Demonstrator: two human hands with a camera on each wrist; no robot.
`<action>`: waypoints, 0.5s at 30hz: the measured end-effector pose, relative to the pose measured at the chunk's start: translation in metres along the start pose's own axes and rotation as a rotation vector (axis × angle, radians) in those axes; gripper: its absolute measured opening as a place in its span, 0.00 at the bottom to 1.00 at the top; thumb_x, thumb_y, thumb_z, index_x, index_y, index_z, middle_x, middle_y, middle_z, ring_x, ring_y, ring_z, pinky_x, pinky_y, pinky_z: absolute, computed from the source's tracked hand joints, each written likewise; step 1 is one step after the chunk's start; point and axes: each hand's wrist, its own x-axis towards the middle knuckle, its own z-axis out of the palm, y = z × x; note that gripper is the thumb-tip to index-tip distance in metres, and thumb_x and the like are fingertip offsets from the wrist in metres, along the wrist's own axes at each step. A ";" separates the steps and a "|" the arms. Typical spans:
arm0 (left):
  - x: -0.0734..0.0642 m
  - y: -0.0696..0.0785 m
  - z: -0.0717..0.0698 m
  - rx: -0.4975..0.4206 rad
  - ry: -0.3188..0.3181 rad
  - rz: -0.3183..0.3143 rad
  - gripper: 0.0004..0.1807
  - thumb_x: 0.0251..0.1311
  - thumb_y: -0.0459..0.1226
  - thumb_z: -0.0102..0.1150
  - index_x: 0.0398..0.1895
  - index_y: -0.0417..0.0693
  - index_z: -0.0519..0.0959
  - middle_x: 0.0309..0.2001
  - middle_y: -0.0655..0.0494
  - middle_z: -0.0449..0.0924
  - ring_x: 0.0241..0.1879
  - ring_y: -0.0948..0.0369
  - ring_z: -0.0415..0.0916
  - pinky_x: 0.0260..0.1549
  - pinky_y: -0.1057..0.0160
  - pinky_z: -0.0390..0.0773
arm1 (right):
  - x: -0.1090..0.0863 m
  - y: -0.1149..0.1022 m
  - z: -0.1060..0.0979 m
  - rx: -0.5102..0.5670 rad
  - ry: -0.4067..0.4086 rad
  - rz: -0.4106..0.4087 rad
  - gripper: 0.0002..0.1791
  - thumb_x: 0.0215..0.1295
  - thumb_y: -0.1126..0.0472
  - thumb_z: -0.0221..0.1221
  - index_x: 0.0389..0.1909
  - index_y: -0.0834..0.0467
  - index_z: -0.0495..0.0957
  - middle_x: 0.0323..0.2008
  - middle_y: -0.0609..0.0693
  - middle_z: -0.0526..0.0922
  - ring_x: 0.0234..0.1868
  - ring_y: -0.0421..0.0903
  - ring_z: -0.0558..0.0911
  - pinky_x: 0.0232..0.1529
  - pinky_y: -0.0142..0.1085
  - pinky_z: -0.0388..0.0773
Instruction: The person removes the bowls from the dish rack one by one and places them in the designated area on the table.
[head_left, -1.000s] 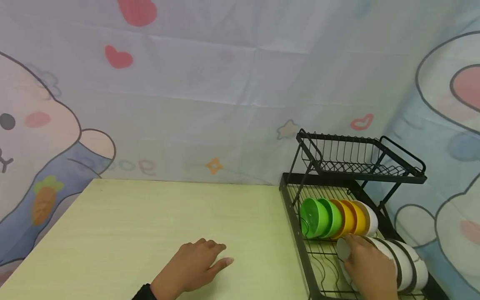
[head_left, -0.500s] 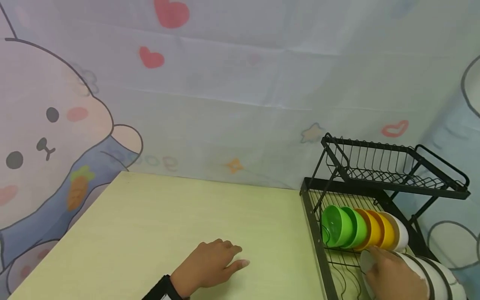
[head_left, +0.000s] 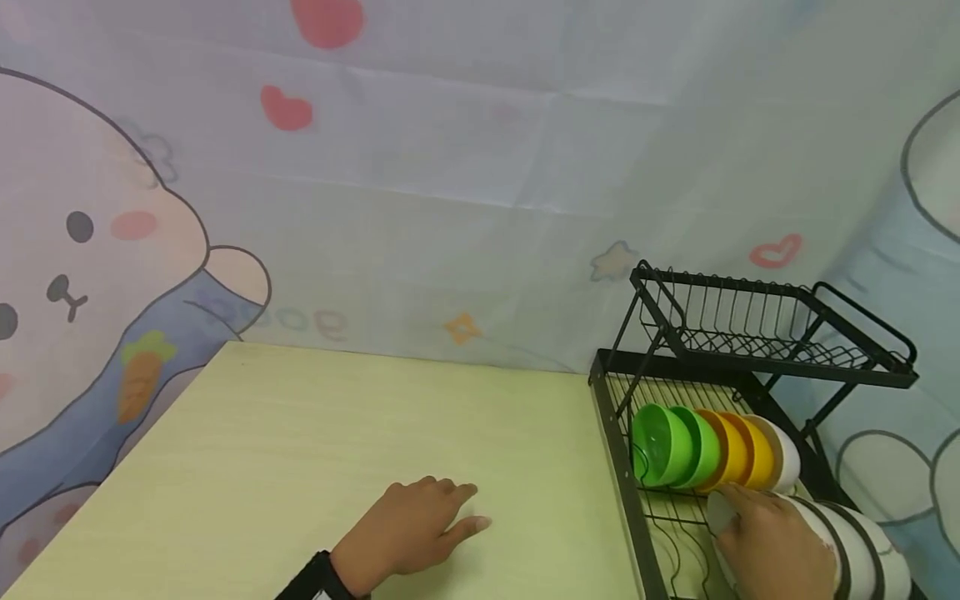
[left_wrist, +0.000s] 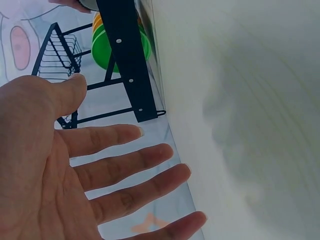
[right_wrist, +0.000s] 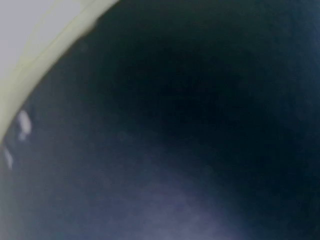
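My right hand is at the near end of a black dish rack, gripping the leftmost of several white plates standing on edge there; some have dark rims. The hand hides much of that plate. In the right wrist view, a blurred dark surface with a pale curved edge fills the picture. My left hand hovers over the pale table, holding nothing. In the left wrist view the left hand has its fingers spread and extended.
Behind the plates, green bowls, orange bowls and a white bowl stand in a row on the rack's lower level. A black wire upper shelf overhangs the back. A printed cloth hangs behind the table.
The head view swung left, then slightly back, shifting the whole scene in the picture. My right hand stays at the plates and my left hand stays spread above the table.
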 end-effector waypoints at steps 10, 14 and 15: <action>0.001 0.000 0.000 0.001 0.021 0.015 0.34 0.72 0.64 0.35 0.65 0.54 0.75 0.57 0.55 0.82 0.57 0.55 0.80 0.42 0.50 0.81 | 0.002 0.000 -0.004 -0.023 0.007 0.021 0.14 0.47 0.69 0.66 0.38 0.58 0.86 0.26 0.60 0.84 0.20 0.53 0.77 0.14 0.47 0.66; 0.003 0.001 -0.001 -0.016 -0.009 0.020 0.35 0.72 0.64 0.35 0.66 0.54 0.74 0.58 0.54 0.82 0.57 0.55 0.80 0.41 0.50 0.81 | -0.002 0.002 -0.005 -0.015 0.018 0.010 0.16 0.48 0.69 0.64 0.41 0.60 0.86 0.32 0.61 0.86 0.21 0.53 0.79 0.13 0.47 0.66; 0.003 0.001 -0.001 -0.018 -0.015 0.022 0.35 0.72 0.64 0.35 0.66 0.54 0.74 0.58 0.54 0.82 0.57 0.55 0.80 0.41 0.50 0.81 | -0.003 0.002 -0.005 -0.012 0.028 0.003 0.16 0.48 0.70 0.64 0.41 0.60 0.86 0.34 0.61 0.87 0.21 0.54 0.79 0.13 0.47 0.66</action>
